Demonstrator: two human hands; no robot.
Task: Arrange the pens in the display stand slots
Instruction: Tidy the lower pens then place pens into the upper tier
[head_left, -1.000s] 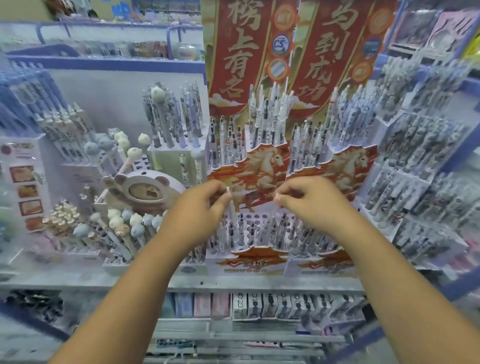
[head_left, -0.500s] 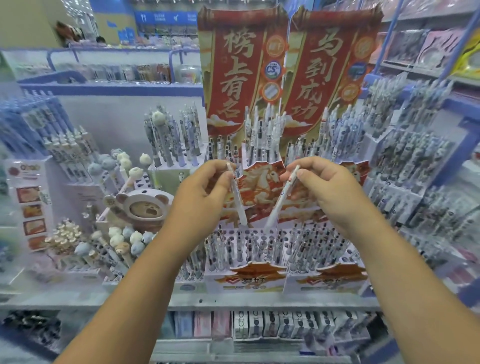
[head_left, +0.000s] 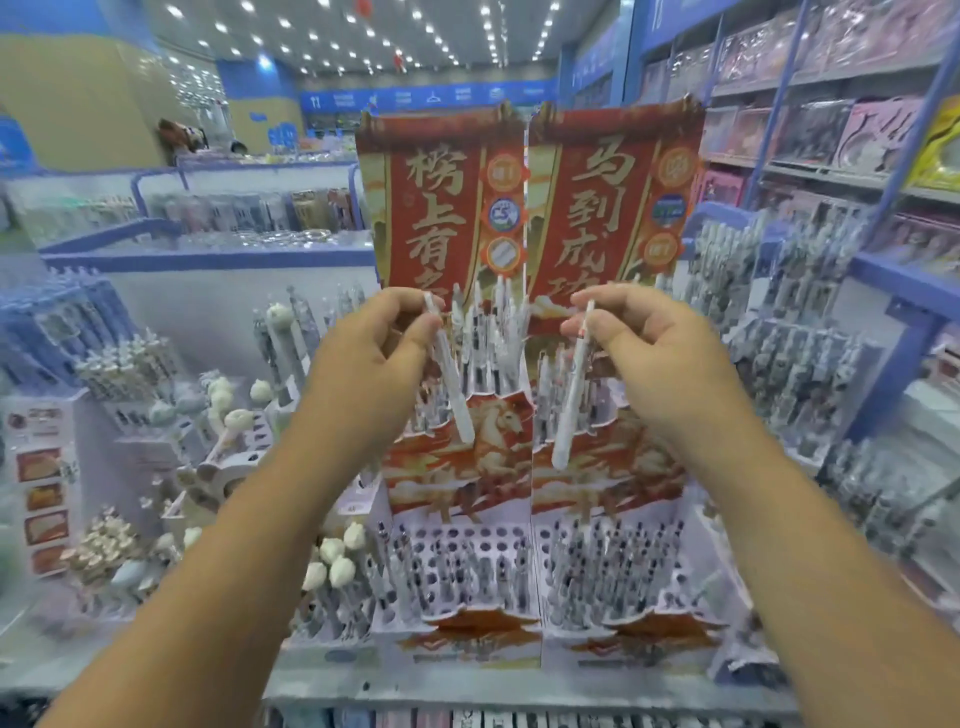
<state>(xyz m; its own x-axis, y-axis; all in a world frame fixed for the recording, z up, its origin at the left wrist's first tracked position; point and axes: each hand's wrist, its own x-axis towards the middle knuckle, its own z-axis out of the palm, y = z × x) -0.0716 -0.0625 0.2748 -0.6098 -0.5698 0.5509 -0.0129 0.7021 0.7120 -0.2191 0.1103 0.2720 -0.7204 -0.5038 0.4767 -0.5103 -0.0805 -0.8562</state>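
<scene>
A red and gold tiered display stand (head_left: 462, 467) with horse pictures stands in front of me. Its lowest tier (head_left: 467, 540) has rows of round slots, some filled with pens, some bare. My left hand (head_left: 371, 358) pinches a white pen (head_left: 451, 379) near its top, tip slanting down to the right. My right hand (head_left: 654, 348) pinches a second white pen (head_left: 571, 389) that hangs almost upright. Both pens are held in the air in front of the stand's upper tier (head_left: 488, 343), well above the lowest slots.
Pens with plush animal tops (head_left: 332, 561) fill racks at the lower left. Grey patterned pen racks (head_left: 800, 364) rise on the right beside a blue shelf frame (head_left: 904, 291). A grey shelf edge (head_left: 467, 691) runs below the stand.
Both hands have risen from the lowest tier to the upper tier, each lifting out a white pen. The camera has tilted up, showing the shop ceiling.
</scene>
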